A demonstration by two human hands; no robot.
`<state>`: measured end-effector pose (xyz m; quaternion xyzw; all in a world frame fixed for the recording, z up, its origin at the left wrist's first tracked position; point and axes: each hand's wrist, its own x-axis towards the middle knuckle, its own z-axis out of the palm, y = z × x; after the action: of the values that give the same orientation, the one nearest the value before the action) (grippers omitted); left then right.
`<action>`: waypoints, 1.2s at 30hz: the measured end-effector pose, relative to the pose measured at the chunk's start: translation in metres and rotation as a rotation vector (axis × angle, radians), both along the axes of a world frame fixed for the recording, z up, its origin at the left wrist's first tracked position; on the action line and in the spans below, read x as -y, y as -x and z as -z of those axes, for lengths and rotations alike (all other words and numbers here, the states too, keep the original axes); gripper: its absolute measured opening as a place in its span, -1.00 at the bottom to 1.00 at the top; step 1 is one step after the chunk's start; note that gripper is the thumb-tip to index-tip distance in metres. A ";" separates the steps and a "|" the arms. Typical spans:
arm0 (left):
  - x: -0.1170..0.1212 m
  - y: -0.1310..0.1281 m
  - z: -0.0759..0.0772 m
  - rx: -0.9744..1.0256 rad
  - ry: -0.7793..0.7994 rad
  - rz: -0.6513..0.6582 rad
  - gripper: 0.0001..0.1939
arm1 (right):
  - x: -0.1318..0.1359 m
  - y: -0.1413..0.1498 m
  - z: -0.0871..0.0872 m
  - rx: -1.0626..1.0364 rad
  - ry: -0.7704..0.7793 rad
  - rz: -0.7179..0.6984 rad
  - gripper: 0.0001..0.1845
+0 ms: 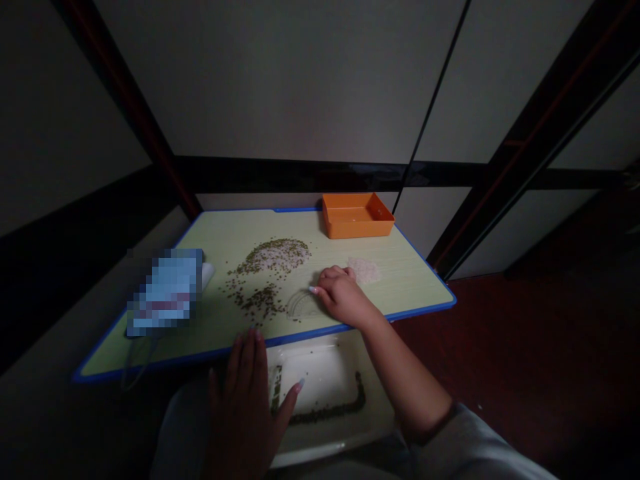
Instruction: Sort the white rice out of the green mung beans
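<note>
Left hand (247, 400) by a tray (320, 373), right hand (343, 299) at a protractor (302, 305).
Nearest, the left hand's thumb is spread wide, its fingers straight towards the blue edge of the table (410, 283); in the white tray, green grains (325, 415) line the inner sides. On the table, the right hand's fingers are curled, thumb tip at the clear protractor; whether they grip it, I cannot tell. Loose grains (265, 302) lie left of it, pale grains (365, 271) beyond the hand, then a mixed pile (280, 253) and, farthest, an orange box (357, 228).
</note>
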<state>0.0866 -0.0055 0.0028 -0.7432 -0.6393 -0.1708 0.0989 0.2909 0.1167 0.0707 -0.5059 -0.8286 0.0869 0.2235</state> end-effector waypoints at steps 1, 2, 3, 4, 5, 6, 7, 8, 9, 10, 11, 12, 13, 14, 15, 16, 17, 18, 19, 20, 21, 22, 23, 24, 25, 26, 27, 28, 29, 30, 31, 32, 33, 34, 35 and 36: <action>0.000 0.000 0.001 -0.001 -0.002 0.001 -0.15 | 0.000 0.000 0.000 0.004 0.002 -0.001 -0.71; 0.000 0.001 0.001 -0.001 -0.005 0.002 -0.15 | -0.001 0.000 0.001 0.005 0.003 -0.001 -0.71; 0.000 0.001 0.002 0.000 -0.011 0.003 -0.15 | -0.001 0.000 0.001 0.004 0.004 -0.001 -0.71; -0.001 0.001 0.002 0.001 -0.016 0.004 -0.15 | -0.002 -0.001 0.002 0.002 0.005 0.000 -0.71; 0.000 0.001 0.003 0.001 -0.021 0.007 -0.15 | -0.002 -0.001 0.003 -0.002 0.003 0.002 -0.72; 0.000 0.001 0.003 0.002 -0.026 0.008 -0.15 | -0.002 -0.001 0.003 -0.007 0.000 0.006 -0.72; 0.000 0.001 0.003 0.003 -0.030 0.008 -0.16 | -0.003 -0.001 0.004 -0.012 -0.005 0.009 -0.72; 0.000 0.001 0.003 0.003 -0.032 0.008 -0.16 | -0.003 -0.001 0.004 -0.018 -0.011 0.011 -0.72; 0.001 0.001 0.003 0.004 -0.030 0.006 -0.16 | -0.003 -0.001 0.004 -0.025 -0.015 0.012 -0.72; 0.001 0.001 0.003 0.005 -0.027 0.004 -0.16 | -0.003 -0.002 0.004 -0.033 -0.017 0.011 -0.72; 0.001 0.001 0.003 0.006 -0.022 0.002 -0.16 | -0.003 -0.002 0.004 -0.040 -0.015 0.007 -0.73; 0.001 0.001 0.002 0.008 -0.019 0.000 -0.16 | -0.002 -0.002 0.004 -0.044 -0.013 0.004 -0.73; 0.001 0.001 0.001 0.009 -0.016 0.001 -0.15 | -0.002 -0.002 0.003 -0.046 -0.011 0.000 -0.73; 0.001 0.001 0.001 0.011 -0.015 0.002 -0.15 | -0.002 -0.002 0.003 -0.046 -0.010 -0.003 -0.73; 0.001 0.001 0.001 0.011 -0.018 0.004 -0.15 | -0.002 -0.002 0.003 -0.044 -0.009 -0.005 -0.74; 0.000 0.001 0.001 0.012 -0.022 0.005 -0.15 | -0.001 -0.002 0.003 -0.041 -0.010 -0.006 -0.74; 0.000 0.001 0.000 0.011 -0.023 0.008 -0.16 | -0.001 -0.002 0.003 -0.038 -0.011 -0.007 -0.74; 0.000 0.001 0.001 0.010 -0.022 0.009 -0.16 | -0.001 -0.002 0.003 -0.036 -0.013 -0.008 -0.75; 0.000 0.001 0.001 0.009 -0.022 0.009 -0.16 | -0.001 -0.002 0.003 -0.033 -0.014 -0.008 -0.75; 0.000 0.001 0.001 0.008 -0.020 0.009 -0.16 | -0.001 -0.002 0.003 -0.030 -0.015 -0.009 -0.75; 0.000 0.001 0.001 0.008 -0.018 0.007 -0.16 | -0.001 -0.002 0.003 -0.027 -0.018 -0.011 -0.74; 0.000 0.000 0.001 0.009 -0.017 0.005 -0.16 | -0.001 -0.002 0.003 -0.025 -0.020 -0.013 -0.74; 0.000 0.000 0.001 0.010 -0.017 0.006 -0.16 | -0.002 -0.002 0.003 -0.023 -0.022 -0.017 -0.73; 0.000 0.000 0.001 0.011 -0.021 0.008 -0.16 | -0.002 -0.003 0.003 -0.022 -0.023 -0.020 -0.72; 0.000 0.000 0.001 0.013 -0.023 0.011 -0.15 | -0.002 -0.003 0.003 -0.022 -0.023 -0.023 -0.72; 0.000 -0.001 0.000 0.017 -0.026 0.012 -0.15 | -0.002 -0.003 0.003 -0.022 -0.023 -0.024 -0.72; 0.000 -0.001 0.000 0.021 -0.026 0.011 -0.16 | -0.001 -0.003 0.003 -0.022 -0.022 -0.025 -0.73; 0.000 -0.001 0.000 0.024 -0.022 0.008 -0.16 | -0.001 -0.003 0.003 -0.022 -0.020 -0.026 -0.73; 0.000 -0.001 -0.001 0.028 -0.018 0.006 -0.16 | -0.001 -0.003 0.003 -0.022 -0.017 -0.027 -0.73; 0.000 -0.001 -0.001 0.030 -0.014 0.004 -0.16 | -0.001 -0.003 0.003 -0.023 -0.015 -0.028 -0.73; 0.000 -0.001 -0.001 0.029 -0.012 0.006 -0.16 | -0.001 -0.003 0.003 -0.024 -0.012 -0.028 -0.73; 0.000 -0.001 0.000 0.027 -0.010 0.008 -0.16 | -0.001 -0.003 0.003 -0.025 -0.011 -0.027 -0.73; 0.000 -0.001 0.000 0.025 -0.010 0.009 -0.16 | -0.001 -0.003 0.003 -0.025 -0.011 -0.025 -0.73; 0.000 0.000 0.000 0.023 -0.012 0.008 -0.15 | -0.001 -0.003 0.003 -0.025 -0.012 -0.023 -0.73; 0.000 0.000 0.000 0.022 -0.015 0.007 -0.16 | -0.001 -0.003 0.003 -0.024 -0.013 -0.022 -0.74; 0.000 0.000 0.001 0.021 -0.018 0.006 -0.16 | -0.001 -0.003 0.003 -0.023 -0.015 -0.023 -0.74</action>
<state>0.0868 -0.0053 0.0021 -0.7424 -0.6364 -0.1848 0.0984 0.2936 0.1176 0.0680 -0.4937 -0.8322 0.0891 0.2360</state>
